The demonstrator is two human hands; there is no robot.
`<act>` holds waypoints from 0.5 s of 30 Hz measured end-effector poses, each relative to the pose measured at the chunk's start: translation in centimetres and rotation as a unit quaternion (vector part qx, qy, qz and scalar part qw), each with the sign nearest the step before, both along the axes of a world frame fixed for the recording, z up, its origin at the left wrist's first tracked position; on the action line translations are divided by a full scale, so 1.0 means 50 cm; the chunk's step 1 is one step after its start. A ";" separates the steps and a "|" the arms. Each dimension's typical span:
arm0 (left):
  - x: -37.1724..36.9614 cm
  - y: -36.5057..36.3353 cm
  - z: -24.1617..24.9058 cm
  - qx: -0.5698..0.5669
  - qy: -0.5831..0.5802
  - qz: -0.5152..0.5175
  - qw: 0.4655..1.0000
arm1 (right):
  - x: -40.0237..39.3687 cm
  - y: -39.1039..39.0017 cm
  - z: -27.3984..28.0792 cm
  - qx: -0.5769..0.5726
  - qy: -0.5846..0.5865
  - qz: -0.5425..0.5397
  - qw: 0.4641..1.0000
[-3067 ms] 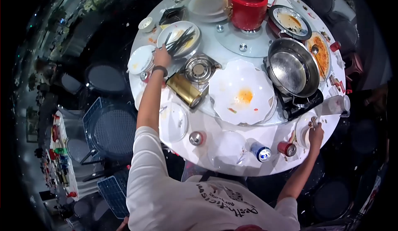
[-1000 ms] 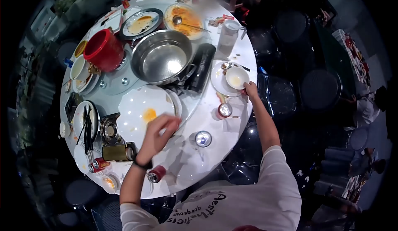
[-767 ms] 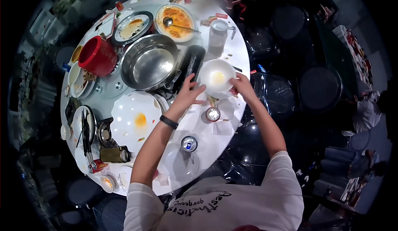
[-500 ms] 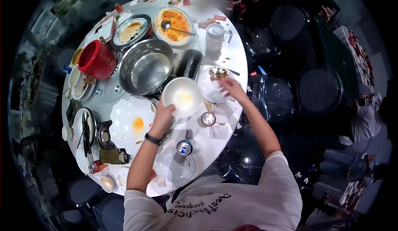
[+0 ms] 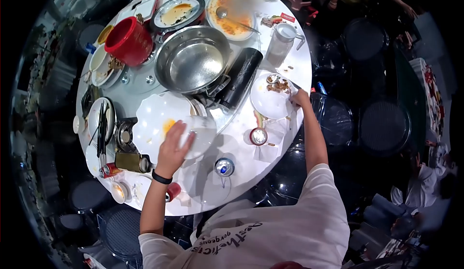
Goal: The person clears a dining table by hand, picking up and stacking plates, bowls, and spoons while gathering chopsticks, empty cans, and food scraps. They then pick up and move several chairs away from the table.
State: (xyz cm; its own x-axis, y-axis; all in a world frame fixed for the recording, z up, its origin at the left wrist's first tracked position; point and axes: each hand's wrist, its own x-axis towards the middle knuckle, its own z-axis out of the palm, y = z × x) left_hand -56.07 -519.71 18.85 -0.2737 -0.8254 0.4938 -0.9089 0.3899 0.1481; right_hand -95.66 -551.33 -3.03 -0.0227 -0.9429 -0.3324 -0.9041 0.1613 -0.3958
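Observation:
My left hand [image 5: 175, 145] is over the large white plate [image 5: 150, 119] with an orange sauce smear. Its fingers are spread and slightly blurred, the thumb reaching across the near side of a blurred white bowl [image 5: 202, 136], which overlaps the plate's right side. At the table's right edge, my right hand [image 5: 300, 97] is closed on the rim of a smaller white plate [image 5: 266, 100]. Brown food scraps [image 5: 278, 85] and a spoon [image 5: 273, 78] lie on that plate, and a dark utensil end shows by the fingers.
A steel pot [image 5: 193, 58] sits beside a black portable stove [image 5: 244, 73]. Around them are a red bucket [image 5: 130, 42], a lidded pitcher [image 5: 282, 44] and a sauce-stained dish [image 5: 232, 20]. Cans [image 5: 224, 167] stand near me. Dark stools [image 5: 384, 126] are at the right.
My left hand has carried the bowl left and down over the large plate, its fingers now spread. My right hand has moved from above the scraps to the small plate's right rim.

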 end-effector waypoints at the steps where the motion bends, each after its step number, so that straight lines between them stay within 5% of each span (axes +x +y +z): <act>1: 0.008 0.014 0.008 -0.010 0.031 0.025 0.999 | -0.020 -0.006 -0.025 0.089 -0.085 -0.037 0.992; 4: 0.039 0.064 0.028 -0.039 0.077 0.092 0.992 | -0.037 0.047 0.008 0.131 -0.331 -0.120 0.927; 8: 0.079 0.143 0.055 -0.064 0.064 0.159 0.983 | -0.038 0.089 0.140 0.063 -0.394 -0.025 0.917; 10: 0.086 0.177 0.063 -0.065 0.069 0.196 0.976 | 0.012 0.140 0.270 -0.067 -0.256 0.036 0.964; 12: 0.095 0.205 0.059 -0.071 0.071 0.223 0.970 | 0.036 0.160 0.263 -0.281 -0.014 0.192 0.940; 15: 0.109 0.239 0.050 -0.084 0.070 0.256 0.961 | 0.103 0.196 0.249 -0.280 0.142 0.250 0.916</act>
